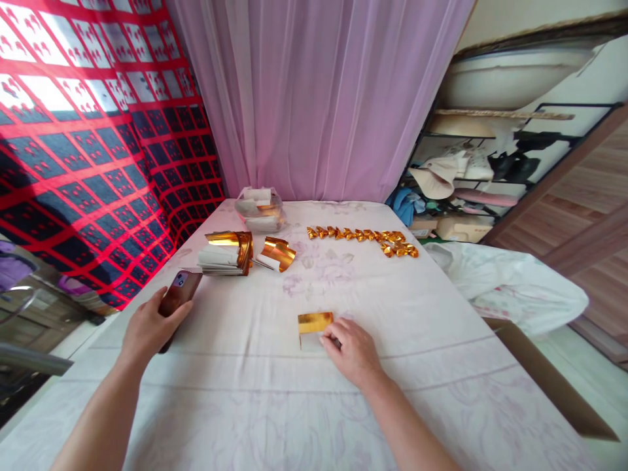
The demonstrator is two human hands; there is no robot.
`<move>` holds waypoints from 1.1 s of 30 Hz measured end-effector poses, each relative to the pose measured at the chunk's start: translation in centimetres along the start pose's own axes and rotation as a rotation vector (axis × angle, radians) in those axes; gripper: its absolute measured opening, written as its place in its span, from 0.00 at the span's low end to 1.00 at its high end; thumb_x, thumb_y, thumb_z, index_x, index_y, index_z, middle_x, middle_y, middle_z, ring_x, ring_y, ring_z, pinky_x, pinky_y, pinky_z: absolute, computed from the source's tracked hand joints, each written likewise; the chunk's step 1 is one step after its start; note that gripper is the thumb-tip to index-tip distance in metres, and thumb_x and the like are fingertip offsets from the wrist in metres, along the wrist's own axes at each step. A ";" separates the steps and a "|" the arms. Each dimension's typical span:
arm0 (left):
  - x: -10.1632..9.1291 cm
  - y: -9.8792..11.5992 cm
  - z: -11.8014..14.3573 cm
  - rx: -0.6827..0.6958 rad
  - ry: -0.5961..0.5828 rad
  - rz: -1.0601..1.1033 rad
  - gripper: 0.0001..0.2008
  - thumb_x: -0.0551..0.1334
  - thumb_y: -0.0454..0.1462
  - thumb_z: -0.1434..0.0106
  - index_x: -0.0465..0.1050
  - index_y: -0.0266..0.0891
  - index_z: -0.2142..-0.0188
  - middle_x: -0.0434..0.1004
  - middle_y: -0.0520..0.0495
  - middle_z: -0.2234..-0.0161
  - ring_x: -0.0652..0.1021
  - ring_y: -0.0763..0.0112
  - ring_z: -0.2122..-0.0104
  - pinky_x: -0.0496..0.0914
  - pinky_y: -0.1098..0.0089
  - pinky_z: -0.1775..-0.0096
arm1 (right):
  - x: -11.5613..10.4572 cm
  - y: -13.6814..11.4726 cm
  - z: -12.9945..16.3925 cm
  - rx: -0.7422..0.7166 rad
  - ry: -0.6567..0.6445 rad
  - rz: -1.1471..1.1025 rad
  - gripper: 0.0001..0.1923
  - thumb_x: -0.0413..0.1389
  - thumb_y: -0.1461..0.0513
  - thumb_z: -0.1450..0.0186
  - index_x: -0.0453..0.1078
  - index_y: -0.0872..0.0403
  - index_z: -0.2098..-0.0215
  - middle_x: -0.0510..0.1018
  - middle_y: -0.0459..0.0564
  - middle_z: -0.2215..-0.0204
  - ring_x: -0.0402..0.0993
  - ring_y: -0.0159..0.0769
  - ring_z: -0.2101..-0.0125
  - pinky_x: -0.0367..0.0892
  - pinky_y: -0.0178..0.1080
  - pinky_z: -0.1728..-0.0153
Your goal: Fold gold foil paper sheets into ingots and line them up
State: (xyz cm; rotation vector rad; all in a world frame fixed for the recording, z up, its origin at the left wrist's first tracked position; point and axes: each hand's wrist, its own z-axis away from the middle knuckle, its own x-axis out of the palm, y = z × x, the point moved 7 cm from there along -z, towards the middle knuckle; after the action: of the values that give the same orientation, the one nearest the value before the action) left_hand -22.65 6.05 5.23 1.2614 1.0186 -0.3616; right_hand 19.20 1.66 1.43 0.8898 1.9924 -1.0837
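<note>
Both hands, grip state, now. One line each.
Left hand: closed on the phone, holding it.
Right hand: curled at the right edge of the gold paper; firm grip cannot be told.

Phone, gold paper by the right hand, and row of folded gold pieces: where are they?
Phone [175, 297]: head view, on its back.
Gold paper [314, 322]: head view, on its shiny part.
Gold pieces [360, 235]: head view, on one near mid-row.

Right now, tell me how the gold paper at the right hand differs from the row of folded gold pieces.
The gold paper shows a single, roughly rectangular gold face; the row of folded gold pieces is many small, faceted shapes. The right hand grips the gold paper, while no hand touches the row of folded gold pieces. Both are shiny gold.
</note>
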 end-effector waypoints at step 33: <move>0.6 3.6 1.0 0.108 -0.072 -0.212 0.29 0.60 0.52 0.46 0.72 0.40 0.48 0.77 0.42 0.59 0.77 0.52 0.57 0.69 0.61 0.55 | 0.5 0.4 0.5 -0.055 0.001 0.026 0.08 0.54 0.61 0.34 0.67 0.51 0.72 0.74 0.43 0.73 0.73 0.34 0.69 0.60 0.35 0.67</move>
State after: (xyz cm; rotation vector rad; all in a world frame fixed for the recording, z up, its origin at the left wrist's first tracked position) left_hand -19.32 6.46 6.94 1.2300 1.0856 -0.6281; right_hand 19.36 1.53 0.67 0.8845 1.9965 -1.0092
